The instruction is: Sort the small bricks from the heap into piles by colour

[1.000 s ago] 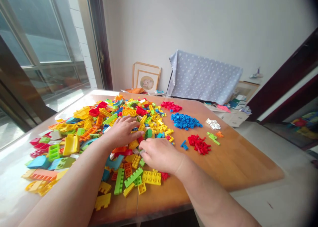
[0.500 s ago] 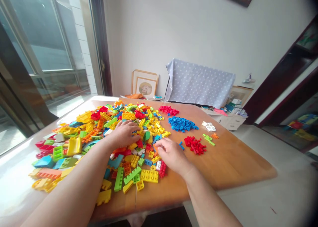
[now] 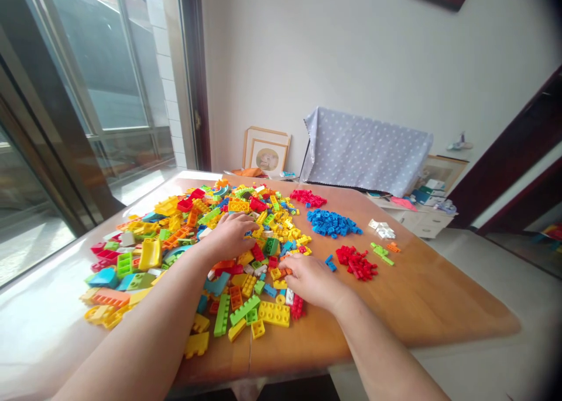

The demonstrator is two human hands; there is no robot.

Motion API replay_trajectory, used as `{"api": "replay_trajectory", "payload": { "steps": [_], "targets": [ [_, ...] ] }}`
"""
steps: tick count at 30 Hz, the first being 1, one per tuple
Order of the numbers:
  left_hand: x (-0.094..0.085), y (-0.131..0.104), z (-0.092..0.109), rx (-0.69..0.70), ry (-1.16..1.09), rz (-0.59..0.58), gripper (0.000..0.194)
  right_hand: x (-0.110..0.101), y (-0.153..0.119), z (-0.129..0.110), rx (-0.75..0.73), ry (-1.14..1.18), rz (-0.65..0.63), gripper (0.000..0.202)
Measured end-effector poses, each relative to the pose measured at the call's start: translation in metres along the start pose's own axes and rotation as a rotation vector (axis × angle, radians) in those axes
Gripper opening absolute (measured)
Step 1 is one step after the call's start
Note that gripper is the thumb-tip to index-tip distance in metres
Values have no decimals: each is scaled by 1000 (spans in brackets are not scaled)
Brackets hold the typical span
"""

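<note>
The left hand (image 3: 232, 235) is loosely spread over the mixed bricks (image 3: 258, 252); the right hand (image 3: 308, 278) curls at their right edge, and from here I can't tell whether it grips one. Farther right, a blue heap (image 3: 333, 223) and a red heap (image 3: 355, 262) share the counter (image 3: 413, 298).

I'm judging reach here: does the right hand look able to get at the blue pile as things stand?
Probably yes: the blue pile lies beyond the right hand, with bare tabletop showing and nothing tall standing between them.
</note>
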State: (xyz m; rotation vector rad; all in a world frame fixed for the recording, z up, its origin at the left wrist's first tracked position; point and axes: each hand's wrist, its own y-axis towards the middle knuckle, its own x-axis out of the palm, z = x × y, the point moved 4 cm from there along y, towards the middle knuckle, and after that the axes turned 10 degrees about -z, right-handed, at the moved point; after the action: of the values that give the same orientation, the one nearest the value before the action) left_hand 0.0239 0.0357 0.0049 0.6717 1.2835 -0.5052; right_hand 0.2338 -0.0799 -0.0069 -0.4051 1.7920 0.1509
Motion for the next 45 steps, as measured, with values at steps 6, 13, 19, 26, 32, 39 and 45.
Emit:
{"api": "replay_trajectory", "payload": {
  "steps": [6,13,19,26,32,39,45],
  "targets": [
    [-4,-2,4,28,-26,16,38,0,15,-6,19,-117,10,14],
    [-11,-5,16,122,-111,45,38,-4,20,-5,-80,-165,77,16],
    [-13,-6,22,137,-132,32,36,-11,21,0,-118,-203,9,24],
    [-13,-7,26,154,-161,5,34,-12,33,5,-131,-221,-79,33],
    [-10,-6,24,151,-140,6,35,-11,42,7,-174,-225,-99,31],
    [-15,-5,25,148,-195,35,33,-17,40,2,-186,-151,-30,18],
    [-24,-4,32,78,-543,14,30,-25,39,4,-116,-39,48,17]
  ]
}}
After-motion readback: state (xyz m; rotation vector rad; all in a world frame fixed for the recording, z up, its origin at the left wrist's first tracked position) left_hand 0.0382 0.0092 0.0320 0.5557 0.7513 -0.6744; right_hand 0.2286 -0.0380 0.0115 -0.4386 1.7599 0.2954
